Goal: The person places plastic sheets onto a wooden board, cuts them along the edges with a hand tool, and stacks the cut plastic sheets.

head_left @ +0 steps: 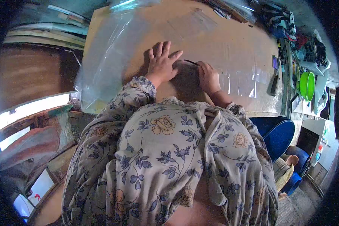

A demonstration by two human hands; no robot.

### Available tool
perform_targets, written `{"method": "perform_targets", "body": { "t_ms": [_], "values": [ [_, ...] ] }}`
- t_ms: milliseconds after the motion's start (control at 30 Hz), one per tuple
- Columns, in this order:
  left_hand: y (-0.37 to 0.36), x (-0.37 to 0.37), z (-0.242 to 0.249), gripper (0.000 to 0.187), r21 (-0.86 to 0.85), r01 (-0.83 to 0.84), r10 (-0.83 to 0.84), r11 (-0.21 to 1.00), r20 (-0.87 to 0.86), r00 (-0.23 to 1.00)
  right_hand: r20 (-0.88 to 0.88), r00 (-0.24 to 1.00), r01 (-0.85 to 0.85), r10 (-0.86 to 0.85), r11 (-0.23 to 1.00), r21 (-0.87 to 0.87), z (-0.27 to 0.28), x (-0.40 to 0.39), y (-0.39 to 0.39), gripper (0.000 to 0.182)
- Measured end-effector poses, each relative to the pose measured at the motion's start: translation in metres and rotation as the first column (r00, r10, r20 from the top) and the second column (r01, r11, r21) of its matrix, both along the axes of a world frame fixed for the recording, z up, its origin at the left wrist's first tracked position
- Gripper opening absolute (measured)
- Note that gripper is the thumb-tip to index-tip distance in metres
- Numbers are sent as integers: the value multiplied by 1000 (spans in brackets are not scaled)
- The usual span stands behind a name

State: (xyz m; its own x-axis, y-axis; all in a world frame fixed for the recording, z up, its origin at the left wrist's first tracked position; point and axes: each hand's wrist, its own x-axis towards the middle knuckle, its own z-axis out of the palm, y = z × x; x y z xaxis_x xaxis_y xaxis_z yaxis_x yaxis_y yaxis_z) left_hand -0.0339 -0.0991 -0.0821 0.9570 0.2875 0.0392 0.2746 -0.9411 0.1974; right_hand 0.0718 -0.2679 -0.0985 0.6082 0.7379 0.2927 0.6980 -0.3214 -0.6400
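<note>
We rest our left hand point(162, 64) on the tan tabletop point(135, 69), palm down, fingers open and spread. Our right hand point(209, 77), just beside it, has its fingers curled around a thin dark tool point(191, 62) whose tip points toward the left hand. Clear plastic sheeting point(105, 64) lies along the table's left side, and clear strips point(241, 83) lie right of our right hand. Beyond the right edge we see a green basin point(307, 86) and a blue container point(278, 135).
</note>
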Motion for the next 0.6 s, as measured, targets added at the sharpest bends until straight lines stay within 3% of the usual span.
{"method": "perform_targets", "body": {
  "t_ms": [600],
  "values": [
    [-1, 0, 2, 61, 11, -28, 28, 1000, -5, 1000, -24, 1000, 4, -6, 997, -81, 3, 0, 4, 16]
  ]
}}
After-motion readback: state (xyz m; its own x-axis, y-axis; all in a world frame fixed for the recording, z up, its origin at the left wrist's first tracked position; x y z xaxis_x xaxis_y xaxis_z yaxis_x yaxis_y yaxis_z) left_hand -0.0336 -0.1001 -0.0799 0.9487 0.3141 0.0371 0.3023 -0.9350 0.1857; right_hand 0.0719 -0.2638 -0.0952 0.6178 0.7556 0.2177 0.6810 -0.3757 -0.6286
